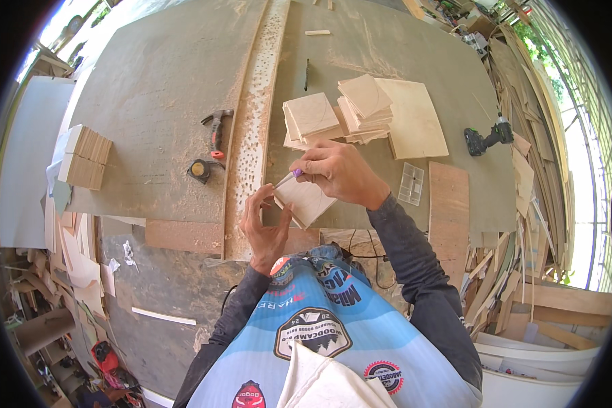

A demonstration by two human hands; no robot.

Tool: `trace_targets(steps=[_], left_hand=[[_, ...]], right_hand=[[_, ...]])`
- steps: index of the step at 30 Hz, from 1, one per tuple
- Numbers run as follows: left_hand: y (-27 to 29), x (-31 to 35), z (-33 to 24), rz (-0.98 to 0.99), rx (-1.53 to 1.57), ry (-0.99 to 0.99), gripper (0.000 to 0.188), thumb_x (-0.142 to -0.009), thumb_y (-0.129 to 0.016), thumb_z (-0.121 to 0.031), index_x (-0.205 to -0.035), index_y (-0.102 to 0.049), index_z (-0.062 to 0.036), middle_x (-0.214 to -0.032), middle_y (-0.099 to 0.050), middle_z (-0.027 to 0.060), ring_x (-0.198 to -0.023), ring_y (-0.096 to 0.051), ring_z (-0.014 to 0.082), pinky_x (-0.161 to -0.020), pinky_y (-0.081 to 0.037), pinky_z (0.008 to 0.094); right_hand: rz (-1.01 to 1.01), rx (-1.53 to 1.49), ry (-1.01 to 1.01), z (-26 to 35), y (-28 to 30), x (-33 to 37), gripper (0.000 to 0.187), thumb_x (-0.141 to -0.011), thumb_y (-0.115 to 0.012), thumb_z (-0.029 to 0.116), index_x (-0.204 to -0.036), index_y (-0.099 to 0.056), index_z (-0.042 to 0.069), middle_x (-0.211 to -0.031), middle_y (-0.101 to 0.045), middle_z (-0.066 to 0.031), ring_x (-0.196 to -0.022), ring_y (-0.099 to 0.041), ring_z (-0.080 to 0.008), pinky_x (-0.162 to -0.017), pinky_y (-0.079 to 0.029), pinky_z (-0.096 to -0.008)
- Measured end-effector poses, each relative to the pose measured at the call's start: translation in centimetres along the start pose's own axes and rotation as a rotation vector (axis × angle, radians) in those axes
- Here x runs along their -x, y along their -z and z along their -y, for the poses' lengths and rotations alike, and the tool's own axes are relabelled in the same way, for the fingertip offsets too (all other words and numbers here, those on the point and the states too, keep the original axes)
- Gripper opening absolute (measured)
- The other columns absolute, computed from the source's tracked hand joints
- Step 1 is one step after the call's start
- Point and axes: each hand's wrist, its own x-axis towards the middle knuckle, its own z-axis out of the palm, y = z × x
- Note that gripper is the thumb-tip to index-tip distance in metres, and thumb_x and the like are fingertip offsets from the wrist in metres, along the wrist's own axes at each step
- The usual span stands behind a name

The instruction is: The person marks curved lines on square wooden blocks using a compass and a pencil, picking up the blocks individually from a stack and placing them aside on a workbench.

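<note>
A square piece of plywood (pixel 309 202) lies tilted at the near edge of the table. My left hand (pixel 265 221) grips its left side, thumb bent against the near face and fingers at the upper left corner. Above the piece, my right hand (pixel 336 170) pinches a slim tool with a purple end (pixel 297 173). Its thin shaft points down and left toward that corner, close to my left fingertips. Whether the tip touches the wood I cannot tell. Just beyond stand two stacks of similar plywood squares, one left (pixel 311 114) and one right (pixel 366 95).
A larger plywood sheet (pixel 415 115), a clear compartment box (pixel 411 183) and a cordless drill (pixel 488 136) lie to the right. Left are a hammer (pixel 216 134), a tape measure (pixel 199 170) and a wood block stack (pixel 87 158). A hole-marked board (pixel 255 115) crosses the table.
</note>
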Motion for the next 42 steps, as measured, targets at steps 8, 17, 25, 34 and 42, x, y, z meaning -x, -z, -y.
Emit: trace_targets(steps=[8, 17, 25, 34, 42], left_hand=[[0.1, 0.1, 0.1, -0.001, -0.006, 0.002, 0.055, -0.082, -0.091, -0.007, -0.133, -0.069, -0.005, -0.116, -0.073, 0.0099, -0.091, -0.068, 0.0212, -0.082, -0.056, 0.0359], [0.2, -0.1, 0.0, 0.009, -0.007, 0.0, 0.056, -0.081, -0.091, -0.008, -0.133, -0.069, -0.006, -0.113, -0.073, 0.0092, -0.089, -0.067, 0.0209, -0.081, -0.055, 0.0366], [0.1, -0.2, 0.0, 0.001, -0.014, -0.031, 0.055, -0.081, -0.092, -0.009, -0.132, -0.069, -0.0059, -0.115, -0.073, 0.0092, -0.088, -0.068, 0.021, -0.081, -0.055, 0.0367], [0.2, 0.0, 0.1, 0.007, -0.004, -0.01, 0.056, -0.08, -0.091, -0.007, -0.131, -0.069, -0.0053, -0.114, -0.074, 0.0094, -0.086, -0.067, 0.021, -0.081, -0.056, 0.0367], [0.0, -0.1, -0.1, -0.007, 0.008, 0.002, 0.056, -0.079, -0.091, -0.007, -0.131, -0.069, -0.0044, -0.114, -0.074, 0.0094, -0.087, -0.068, 0.0214, -0.081, -0.055, 0.0361]], right_hand=[[-0.08, -0.109, -0.135, 2.5, -1.6, 2.6, 0.019, -0.093, -0.084, 0.013, -0.106, -0.08, 0.0, -0.096, -0.078, -0.0144, -0.077, -0.073, -0.0303, -0.067, -0.06, -0.04], [-0.131, -0.285, -0.36, 4.4, -2.9, 4.0, 0.02, -0.096, -0.082, 0.014, -0.107, -0.077, -0.003, -0.097, -0.077, -0.0158, -0.076, -0.077, -0.0218, -0.067, -0.064, -0.0323], [-0.197, -0.346, -0.396, 5.0, -3.4, 4.3, 0.022, -0.097, -0.082, 0.015, -0.107, -0.077, -0.004, -0.1, -0.078, -0.0155, -0.075, -0.077, -0.0202, -0.066, -0.064, -0.0318], [-0.179, -0.221, -0.262, 4.0, -3.2, 4.1, 0.021, -0.093, -0.083, 0.009, -0.109, -0.078, -0.003, -0.096, -0.077, -0.0154, -0.075, -0.073, -0.0293, -0.065, -0.059, -0.0363], [-0.147, -0.119, -0.096, 1.3, -2.1, 2.6, 0.021, -0.091, -0.084, 0.011, -0.106, -0.079, -0.001, -0.098, -0.078, -0.0144, -0.083, -0.074, -0.0304, -0.071, -0.06, -0.0381]])
